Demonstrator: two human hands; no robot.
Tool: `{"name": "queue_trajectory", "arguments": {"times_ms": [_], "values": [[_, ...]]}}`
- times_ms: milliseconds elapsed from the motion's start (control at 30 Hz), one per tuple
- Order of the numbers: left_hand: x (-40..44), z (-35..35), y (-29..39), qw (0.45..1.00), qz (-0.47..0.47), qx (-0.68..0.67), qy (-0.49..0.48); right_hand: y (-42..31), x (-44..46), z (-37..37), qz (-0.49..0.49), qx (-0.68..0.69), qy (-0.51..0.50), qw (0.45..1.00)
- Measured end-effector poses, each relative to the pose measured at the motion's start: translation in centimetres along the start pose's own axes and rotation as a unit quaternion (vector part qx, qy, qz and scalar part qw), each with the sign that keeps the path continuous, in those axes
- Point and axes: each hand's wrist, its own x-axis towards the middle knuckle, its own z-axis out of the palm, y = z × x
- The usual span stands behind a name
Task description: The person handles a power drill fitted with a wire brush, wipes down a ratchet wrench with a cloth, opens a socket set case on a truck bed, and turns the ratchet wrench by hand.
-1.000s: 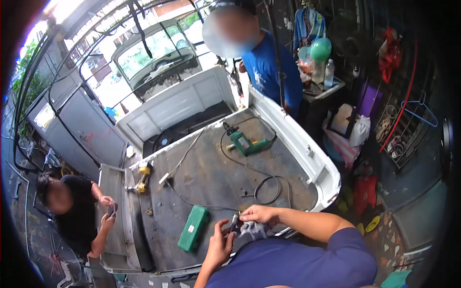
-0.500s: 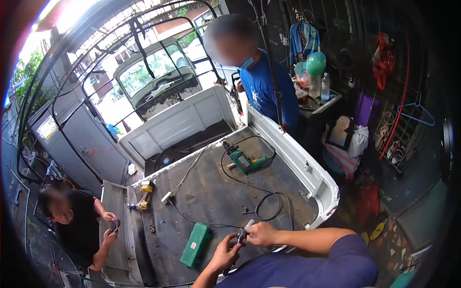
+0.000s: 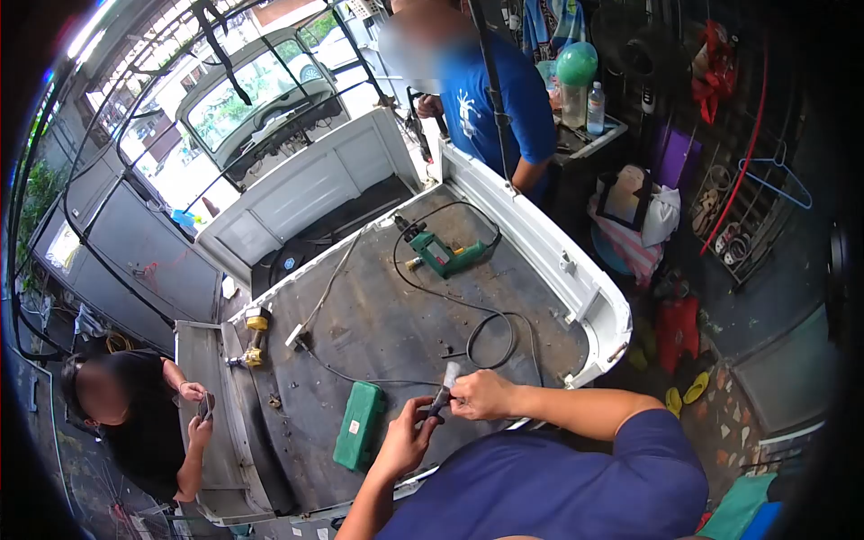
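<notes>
Close to my body, over the near edge of the truck bed, both hands meet at a small dark stick-like thing (image 3: pixel 440 399) with a whitish, translucent end (image 3: pixel 452 371). Its exact kind I cannot make out. The fingers of my left hand (image 3: pixel 407 441) are closed around its dark lower part. My right hand (image 3: pixel 483 394) pinches it from the right side, and the fingertips hide part of it. A green case (image 3: pixel 359 425) lies on the bed just left of my hands. Beyond them, a green corded power drill (image 3: pixel 445 254) rests on its side, its black cable looping toward me.
A yellow cordless drill (image 3: pixel 256 337) lies by the bed's left side, near a white plug connector (image 3: pixel 295 337) on a cord. One person in black (image 3: pixel 135 423) holds a small dark object at the left. Another in blue (image 3: pixel 504 108) stands behind the white side panel (image 3: pixel 540 243).
The view has tilted, so the bed and drills appear higher and further left. My hands stay together on the stick-like thing, whose whitish end now points more upright.
</notes>
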Motion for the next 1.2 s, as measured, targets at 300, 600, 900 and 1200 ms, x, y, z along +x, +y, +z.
{"name": "queue_trajectory", "arguments": {"times_ms": [300,600,900,1200], "values": [[0.3,2.1,-5.5,0.975,-0.001,-0.216,0.053,1.1,-0.3,3.0,-0.101,0.009,0.06,0.993],[-3.3,7.3,-0.7,0.977,-0.089,-0.141,0.134,-4.6,-5.2,2.2,0.197,0.5,0.094,0.838],[-4.1,10.9,-0.1,0.98,-0.023,0.013,0.198,-4.3,-5.9,4.0,0.032,0.033,0.247,0.968],[-2.3,13.6,3.3,0.955,0.09,0.087,0.269,-2.9,-6.1,1.0,0.31,0.487,0.179,0.797]]}}
